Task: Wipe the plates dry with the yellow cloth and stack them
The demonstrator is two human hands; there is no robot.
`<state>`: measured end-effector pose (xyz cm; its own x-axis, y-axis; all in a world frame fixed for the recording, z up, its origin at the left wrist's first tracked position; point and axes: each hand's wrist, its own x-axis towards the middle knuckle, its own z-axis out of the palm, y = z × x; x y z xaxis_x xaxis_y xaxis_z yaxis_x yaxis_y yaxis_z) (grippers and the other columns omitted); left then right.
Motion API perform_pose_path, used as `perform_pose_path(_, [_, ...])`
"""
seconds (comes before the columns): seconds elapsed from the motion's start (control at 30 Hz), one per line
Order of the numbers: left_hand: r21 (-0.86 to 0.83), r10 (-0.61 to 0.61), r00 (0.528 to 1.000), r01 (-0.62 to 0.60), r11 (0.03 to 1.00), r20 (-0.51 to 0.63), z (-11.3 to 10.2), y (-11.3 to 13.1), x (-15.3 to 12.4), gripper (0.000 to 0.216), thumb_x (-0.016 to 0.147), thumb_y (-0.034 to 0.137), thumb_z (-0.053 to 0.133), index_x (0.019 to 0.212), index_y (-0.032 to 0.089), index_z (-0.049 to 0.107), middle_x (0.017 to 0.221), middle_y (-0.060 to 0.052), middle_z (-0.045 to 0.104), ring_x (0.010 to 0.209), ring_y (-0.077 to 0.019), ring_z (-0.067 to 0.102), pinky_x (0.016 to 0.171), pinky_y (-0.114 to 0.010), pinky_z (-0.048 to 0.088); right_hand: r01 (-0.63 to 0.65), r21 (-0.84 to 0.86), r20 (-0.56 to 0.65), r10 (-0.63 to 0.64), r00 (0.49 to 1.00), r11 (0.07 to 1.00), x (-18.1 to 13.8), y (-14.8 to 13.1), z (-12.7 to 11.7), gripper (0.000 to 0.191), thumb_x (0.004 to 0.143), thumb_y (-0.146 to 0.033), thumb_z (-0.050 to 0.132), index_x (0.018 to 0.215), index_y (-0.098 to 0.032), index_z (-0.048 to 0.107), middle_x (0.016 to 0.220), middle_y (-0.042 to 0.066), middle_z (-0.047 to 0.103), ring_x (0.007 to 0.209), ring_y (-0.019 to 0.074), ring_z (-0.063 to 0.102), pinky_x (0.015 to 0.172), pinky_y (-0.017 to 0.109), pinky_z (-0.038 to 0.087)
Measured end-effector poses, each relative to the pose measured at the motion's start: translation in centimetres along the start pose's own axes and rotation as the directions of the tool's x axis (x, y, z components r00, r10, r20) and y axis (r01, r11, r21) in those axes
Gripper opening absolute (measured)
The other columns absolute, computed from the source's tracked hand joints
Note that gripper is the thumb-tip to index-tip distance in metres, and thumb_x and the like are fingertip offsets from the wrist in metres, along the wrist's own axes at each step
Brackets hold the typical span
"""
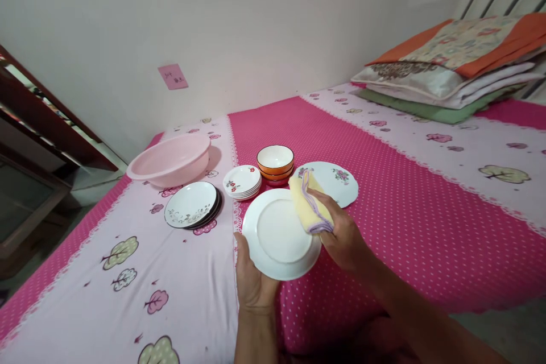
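My left hand (pixel 251 278) grips a plain white plate (pixel 277 236) from below, holding it up over the pink bed cover. My right hand (pixel 341 233) is closed on a folded yellow cloth (pixel 307 205) with a purple edge, and the cloth rests on the plate's right rim. Just behind the held plate lies a white plate with flower prints (pixel 336 181).
On the bed stand a pink plastic basin (pixel 170 159), a stack of dark-rimmed plates (pixel 191 205), a stack of small saucers (pixel 242 181) and stacked orange bowls (pixel 275 164). Folded bedding (pixel 452 68) lies at the far right. A dark wooden cabinet (pixel 34 148) stands on the left.
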<state>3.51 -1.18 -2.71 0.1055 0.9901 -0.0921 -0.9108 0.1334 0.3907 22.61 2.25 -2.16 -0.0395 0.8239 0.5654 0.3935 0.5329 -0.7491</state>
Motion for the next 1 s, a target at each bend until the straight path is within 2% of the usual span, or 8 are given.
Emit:
perform_pose_path(0.17, [-0.056, 0.029, 0.996, -0.034, 0.998, -0.088, 0.1, 0.5, 0.2, 0.064, 0.100, 0.065, 0.044, 0.150, 0.027, 0.056, 0.143, -0.010, 0.067, 0.143, -0.0306, 0.052, 0.127, -0.048, 0.028, 0.019, 0.087, -0.038, -0.016, 0.999, 0.996, -0.3, -1.0, 0.3, 0.058, 0.086, -0.019, 0.063, 0.144, -0.022, 0.057, 0.144, 0.010, 0.064, 0.136, 0.0320, 0.057, 0.118, 0.049, 0.043])
perform_pose_path(0.27, [-0.044, 0.092, 0.985, -0.099, 0.994, -0.145, -0.3, 0.8, 0.4, 0.061, 0.103, 0.061, 0.040, 0.151, 0.026, 0.054, 0.142, -0.010, 0.068, 0.144, -0.0298, 0.051, 0.126, -0.050, 0.029, -0.181, 0.314, -0.092, 0.220, 0.971, 0.932, -0.3, -2.1, 0.3, 0.050, 0.087, -0.029, 0.070, 0.136, -0.020, 0.064, 0.134, 0.011, 0.071, 0.123, 0.0333, 0.066, 0.108, 0.047, 0.052])
perform_pose_path(0.4, [-0.008, 0.115, 0.978, -0.118, 0.993, -0.172, -0.3, 1.5, 0.4, 0.059, 0.105, 0.057, 0.038, 0.151, 0.025, 0.054, 0.141, -0.011, 0.069, 0.143, -0.0307, 0.051, 0.125, -0.052, 0.030, -0.516, 0.660, 0.169, 0.561, 0.811, 0.547, -0.4, -2.8, 0.5, 0.053, 0.085, -0.049, 0.076, 0.128, -0.020, 0.069, 0.122, 0.011, 0.077, 0.108, 0.0339, 0.074, 0.094, 0.046, 0.060])
perform_pose_path(0.47, [0.000, 0.055, 0.980, -0.056, 0.998, -0.194, -0.1, 1.8, 0.3, 0.058, 0.105, 0.056, 0.038, 0.149, 0.023, 0.057, 0.139, -0.011, 0.070, 0.142, -0.0318, 0.053, 0.125, -0.051, 0.031, -0.606, 0.708, 0.318, 0.602, 0.733, 0.363, -0.3, -2.6, 0.6, 0.058, 0.083, -0.053, 0.078, 0.129, -0.020, 0.068, 0.113, 0.011, 0.080, 0.101, 0.0341, 0.076, 0.089, 0.047, 0.063])
perform_pose_path(0.57, [0.027, -0.037, 0.974, 0.044, 0.999, -0.225, 0.5, 2.1, 0.0, 0.058, 0.104, 0.055, 0.040, 0.145, 0.020, 0.062, 0.135, -0.012, 0.073, 0.141, -0.0322, 0.054, 0.125, -0.049, 0.033, -0.657, 0.719, 0.427, 0.601, 0.676, 0.227, -0.1, -2.0, 0.6, 0.065, 0.076, -0.052, 0.084, 0.130, -0.020, 0.068, 0.106, 0.010, 0.082, 0.099, 0.0341, 0.077, 0.088, 0.046, 0.063])
perform_pose_path(0.77, [0.115, -0.125, 0.953, 0.162, 0.980, -0.277, 1.1, 1.8, -0.1, 0.047, 0.104, 0.044, 0.049, 0.134, 0.013, 0.069, 0.125, -0.014, 0.077, 0.137, -0.0327, 0.059, 0.124, -0.049, 0.035, -0.706, 0.701, 0.542, 0.568, 0.619, 0.100, -0.1, -1.1, 0.5, 0.067, 0.072, -0.041, 0.089, 0.131, -0.018, 0.067, 0.110, 0.012, 0.081, 0.103, 0.0351, 0.077, 0.093, 0.047, 0.062])
perform_pose_path(0.9, [0.063, -0.075, 0.953, 0.097, 0.993, -0.292, 1.4, 1.6, 0.0, 0.047, 0.104, 0.045, 0.050, 0.133, 0.013, 0.070, 0.125, -0.015, 0.077, 0.135, -0.0325, 0.060, 0.122, -0.048, 0.038, -0.704, 0.705, 0.522, 0.611, 0.595, 0.083, -0.2, -1.3, 0.7, 0.058, 0.080, -0.037, 0.082, 0.132, -0.017, 0.067, 0.113, 0.013, 0.081, 0.105, 0.0356, 0.077, 0.095, 0.047, 0.062])
perform_pose_path(1.0, [0.014, -0.006, 0.967, 0.010, 1.000, -0.254, 1.7, 1.6, 0.0, 0.040, 0.104, 0.038, 0.051, 0.131, 0.015, 0.071, 0.127, -0.013, 0.076, 0.133, -0.0291, 0.062, 0.121, -0.043, 0.040, -0.640, 0.764, 0.442, 0.655, 0.613, 0.083, 0.0, -1.6, 1.0, 0.059, 0.084, -0.036, 0.078, 0.138, -0.018, 0.063, 0.119, 0.011, 0.079, 0.112, 0.0346, 0.074, 0.099, 0.046, 0.061])
